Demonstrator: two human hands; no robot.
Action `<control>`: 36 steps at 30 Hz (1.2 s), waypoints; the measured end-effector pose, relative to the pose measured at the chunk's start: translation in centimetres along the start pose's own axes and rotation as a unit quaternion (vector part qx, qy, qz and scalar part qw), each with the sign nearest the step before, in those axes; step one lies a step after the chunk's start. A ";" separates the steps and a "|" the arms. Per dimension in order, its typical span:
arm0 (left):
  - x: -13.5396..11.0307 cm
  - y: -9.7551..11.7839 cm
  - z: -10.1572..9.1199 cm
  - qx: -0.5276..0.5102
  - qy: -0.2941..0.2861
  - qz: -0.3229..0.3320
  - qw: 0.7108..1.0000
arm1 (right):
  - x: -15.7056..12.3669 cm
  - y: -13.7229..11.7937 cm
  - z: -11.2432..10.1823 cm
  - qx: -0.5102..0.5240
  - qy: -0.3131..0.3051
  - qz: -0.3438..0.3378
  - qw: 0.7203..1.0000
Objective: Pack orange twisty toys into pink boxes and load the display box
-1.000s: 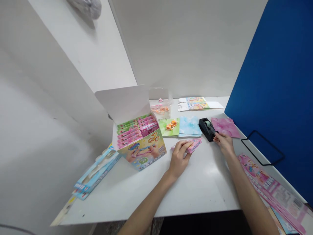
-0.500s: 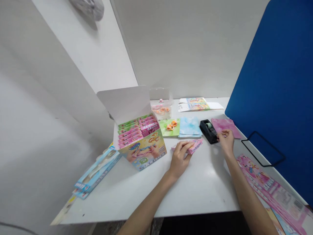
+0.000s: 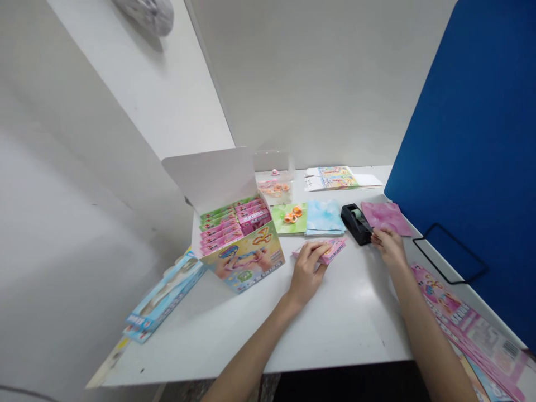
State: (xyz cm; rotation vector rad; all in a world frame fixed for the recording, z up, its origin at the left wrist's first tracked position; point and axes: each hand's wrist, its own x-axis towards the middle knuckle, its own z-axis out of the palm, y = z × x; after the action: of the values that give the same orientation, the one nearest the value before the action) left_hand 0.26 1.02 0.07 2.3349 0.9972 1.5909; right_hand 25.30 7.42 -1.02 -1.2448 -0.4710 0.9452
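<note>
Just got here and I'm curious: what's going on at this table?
A person's left hand holds a small pink box on the white table. Their right hand is at the near end of the black tape dispenser; any grip there is too small to tell. On the left, an open display box holds pink and green packs.

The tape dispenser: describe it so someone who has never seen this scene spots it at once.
Find the blue partition on the picture's right side, then the pink cards on the tabletop beside it. The tape dispenser sits between those and the pale blue cards, next to the right hand. Its black body and pale green roll set it apart from the pastel cards.
</note>
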 end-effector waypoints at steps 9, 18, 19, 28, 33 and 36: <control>0.2 -0.1 -0.2 -0.008 0.005 -0.002 1.000 | 0.1 -0.7 -1.3 -0.002 -0.061 0.103 0.993; -0.1 0.3 -0.2 0.042 -0.011 0.003 0.999 | -0.3 -0.6 -1.2 0.024 -0.057 0.137 0.989; -0.1 0.4 -0.3 0.051 -0.027 0.007 0.998 | -0.3 -0.6 -1.1 0.027 -0.056 0.141 0.988; -1.0 0.4 0.6 0.132 -0.308 0.056 0.940 | 0.2 0.0 -0.7 0.046 -0.056 0.161 0.984; -1.9 -0.3 1.5 0.128 -0.367 0.047 0.920 | 0.5 0.4 -0.9 0.035 -0.079 0.175 0.981; -2.0 -0.4 1.3 0.105 -0.382 0.028 0.918 | 0.3 -0.1 -1.2 0.017 -0.115 0.193 0.974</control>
State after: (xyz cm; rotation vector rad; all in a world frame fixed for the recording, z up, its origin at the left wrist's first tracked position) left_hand 0.77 0.44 -2.20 2.7624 0.9202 0.4613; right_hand 26.42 6.91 -1.31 -1.2234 -0.3960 1.4327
